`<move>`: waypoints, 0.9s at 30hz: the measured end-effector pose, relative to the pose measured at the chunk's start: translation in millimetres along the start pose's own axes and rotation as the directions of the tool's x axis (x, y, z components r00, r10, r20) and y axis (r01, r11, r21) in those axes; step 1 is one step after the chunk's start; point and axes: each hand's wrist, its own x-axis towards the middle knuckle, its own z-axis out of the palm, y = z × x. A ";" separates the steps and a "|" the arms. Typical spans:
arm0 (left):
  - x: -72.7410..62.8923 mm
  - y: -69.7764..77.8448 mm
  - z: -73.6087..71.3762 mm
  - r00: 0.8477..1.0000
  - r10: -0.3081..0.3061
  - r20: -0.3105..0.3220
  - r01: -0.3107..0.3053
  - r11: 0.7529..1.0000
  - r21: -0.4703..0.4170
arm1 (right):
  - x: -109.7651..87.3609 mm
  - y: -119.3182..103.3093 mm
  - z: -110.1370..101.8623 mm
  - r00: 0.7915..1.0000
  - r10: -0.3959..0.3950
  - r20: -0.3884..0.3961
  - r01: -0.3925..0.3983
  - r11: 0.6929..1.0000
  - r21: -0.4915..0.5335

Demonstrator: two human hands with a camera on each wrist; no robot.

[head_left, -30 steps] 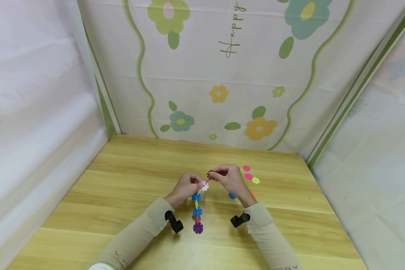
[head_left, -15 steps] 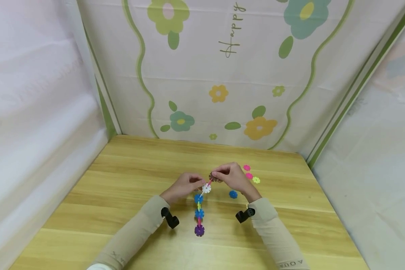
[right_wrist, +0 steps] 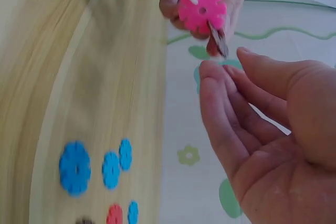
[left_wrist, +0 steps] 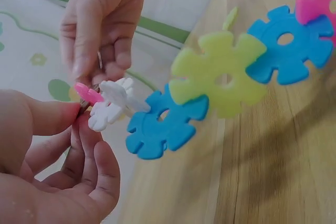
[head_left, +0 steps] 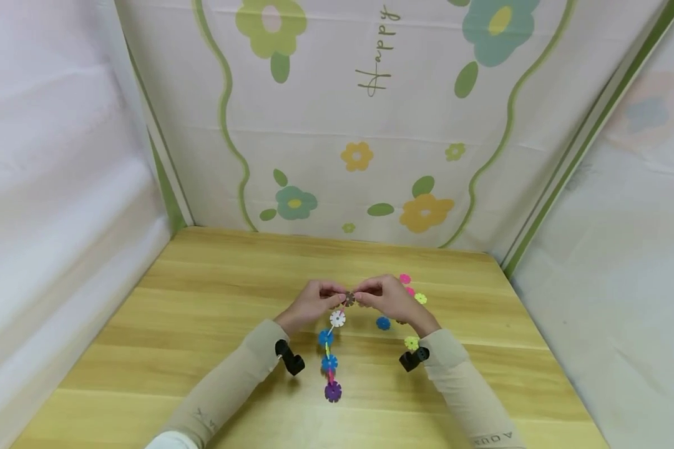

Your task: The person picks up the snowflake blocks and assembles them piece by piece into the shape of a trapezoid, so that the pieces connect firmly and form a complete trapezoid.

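Disc chain (head_left: 337,319), two blue links (left_wrist: 149,139), one brown link (head_left: 349,299) in left hand (head_left: 309,304)

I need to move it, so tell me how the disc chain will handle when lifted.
The disc chain likely feels light, since its discs look thin and plastic. It probably stays fairly stiff, as they slot into each other. Bumped, it may come apart, because nothing else visibly joins them.

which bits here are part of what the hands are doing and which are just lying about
In the job:
chain of linked flower discs
brown disc at its far end, pinched by the left hand
right hand beside it

Loose on the table, perhaps spares:
blue discs
pink discs
yellow-green discs
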 end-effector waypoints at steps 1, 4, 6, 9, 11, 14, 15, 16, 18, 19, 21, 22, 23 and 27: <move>-0.2 -0.7 -0.4 1.000 -0.004 -0.003 0.004 1.000 0.006 | -3.5 2.1 -3.3 1.000 0.007 0.003 -0.006 0.999 -0.052; -1.1 -3.1 -2.1 1.000 -0.019 -0.013 0.020 1.000 0.018 | -15.6 11.6 -12.9 1.000 0.023 0.010 -0.020 0.979 -0.201; -1.5 -4.9 -3.9 1.000 -0.021 -0.019 0.022 1.000 0.015 | -23.7 20.3 -16.3 0.999 0.040 0.015 -0.035 0.967 -0.254; -3.0 -6.3 -6.4 0.999 -0.027 -0.026 0.028 1.000 0.007 | -33.6 35.3 -15.4 0.997 0.082 0.013 -0.075 0.959 -0.272; -3.5 -7.1 -7.3 0.999 -0.030 -0.028 0.030 1.000 0.003 | -38.4 44.2 -12.1 0.993 0.115 0.013 -0.108 0.961 -0.255; -4.4 -8.2 -8.2 0.999 -0.035 -0.032 0.035 0.999 0.005 | -40.9 53.5 -5.6 0.991 0.132 0.004 -0.127 0.963 -0.236; -4.5 -9.1 -8.3 0.999 -0.033 -0.032 0.033 0.999 0.009 | -41.0 55.4 -3.5 0.991 0.132 -0.003 -0.130 0.964 -0.231; -4.8 -9.9 -8.4 0.999 -0.031 -0.033 0.031 0.999 0.011 | -40.8 56.7 -1.6 0.991 0.130 -0.010 -0.129 0.964 -0.231; -5.1 -11.4 -8.6 0.999 -0.029 -0.035 0.029 0.999 0.014 | -40.2 58.9 1.5 0.993 0.117 -0.027 -0.120 0.961 -0.249; -5.3 -12.2 -8.8 0.999 -0.027 -0.036 0.027 1.000 0.014 | -39.8 59.2 2.5 0.993 0.116 -0.036 -0.122 0.960 -0.254; -5.5 -13.8 -9.3 0.999 -0.019 -0.037 0.019 1.000 0.013 | -39.0 59.3 4.2 0.992 0.120 -0.049 -0.129 0.960 -0.250; -5.6 -14.4 -9.7 0.999 -0.019 -0.038 0.020 1.000 0.009 | -38.2 58.6 4.7 0.991 0.124 -0.054 -0.134 0.961 -0.240; -5.5 -14.9 -9.9 0.999 -0.020 -0.040 0.020 1.000 0.005 | -37.4 57.5 5.0 0.990 0.127 -0.058 -0.137 0.964 -0.228; -5.4 -16.9 -11.2 0.998 -0.032 -0.048 0.031 0.999 -0.005 | -31.4 49.6 6.4 0.991 0.110 -0.080 -0.122 0.978 -0.168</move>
